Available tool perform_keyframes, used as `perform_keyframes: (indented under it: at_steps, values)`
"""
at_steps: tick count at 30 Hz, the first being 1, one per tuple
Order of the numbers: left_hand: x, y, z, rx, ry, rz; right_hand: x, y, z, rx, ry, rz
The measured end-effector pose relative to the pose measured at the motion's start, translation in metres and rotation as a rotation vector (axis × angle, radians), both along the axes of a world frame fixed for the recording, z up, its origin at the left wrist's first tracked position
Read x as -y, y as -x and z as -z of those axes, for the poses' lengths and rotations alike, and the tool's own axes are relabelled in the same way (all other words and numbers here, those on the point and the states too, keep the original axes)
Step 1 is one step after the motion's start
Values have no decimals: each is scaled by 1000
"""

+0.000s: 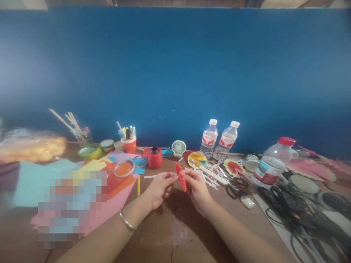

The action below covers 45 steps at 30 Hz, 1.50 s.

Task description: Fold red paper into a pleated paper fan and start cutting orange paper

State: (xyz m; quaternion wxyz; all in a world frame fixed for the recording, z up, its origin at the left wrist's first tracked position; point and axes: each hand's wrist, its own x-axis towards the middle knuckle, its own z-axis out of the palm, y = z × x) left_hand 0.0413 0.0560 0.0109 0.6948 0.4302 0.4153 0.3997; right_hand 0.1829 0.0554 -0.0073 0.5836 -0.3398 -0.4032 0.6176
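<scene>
A small pleated red paper fan (181,177) is held upright above the brown table (175,226), near its middle. My left hand (160,188), with a silver bangle on the wrist, pinches the fan's left side with thumb and fingertips. My right hand (197,188) pinches its right side, fingers curled. Just behind the hands lie white paper strips (211,175) and a finished yellow paper rosette (196,159).
Coloured paper sheets (115,182) and tape rings (124,168) lie at the left. A red pot (155,157), pen cup (129,143), small fan (178,148) and two water bottles (218,140) stand at the back. Scissors (236,186), a large bottle (271,162) and black cables (301,212) fill the right.
</scene>
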Motion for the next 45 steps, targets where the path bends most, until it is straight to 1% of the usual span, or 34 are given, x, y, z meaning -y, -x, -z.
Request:
perform_keyframes:
  at_steps: [2, 4, 6, 9, 11, 13, 17, 22, 25, 28, 30, 33, 35, 40, 45]
  values:
    - [-2, 2, 1, -6, -20, -14, -1, -5, -3, 60, 19, -35]
    - [-5, 4, 2, -14, -44, -22, -2, -11, -7, 143, 1, -37]
    - [-7, 6, 2, -25, -68, -22, -4, -16, -13, 284, -63, -23]
    - [-9, 9, 1, -53, -99, -8, -5, -21, -20, 567, -196, -14]
    - [-9, 10, 0, -78, -119, 10, -5, -23, -24, 696, -261, -20]
    - [-10, 12, -1, -101, -138, 31, -4, -24, -26, 748, -289, -21]
    - [-10, 13, -1, -121, -176, 44, -2, -25, -28, 771, -288, -16]
    - [-11, 12, 1, -138, -209, 36, -3, -24, -26, 758, -279, -3]
    - [-12, 13, 4, -156, -228, 14, -3, -22, -27, 712, -239, -7]
    - [-13, 12, 7, -170, -250, -5, -2, -19, -29, 622, -132, -51]
    - [-12, 11, 8, -181, -263, -14, -2, -18, -28, 528, -10, -110]
    - [-11, 10, 6, -201, -285, -30, -1, -17, -25, 378, 174, -231]
    - [-9, 9, 2, -217, -298, -37, 0, -16, -23, 293, 252, -288]
    - [-7, 7, -8, -274, -322, -42, 2, -14, -22, 143, 383, -333]
    - [-6, 7, -8, -292, -354, -47, 3, -14, -23, 82, 423, -372]
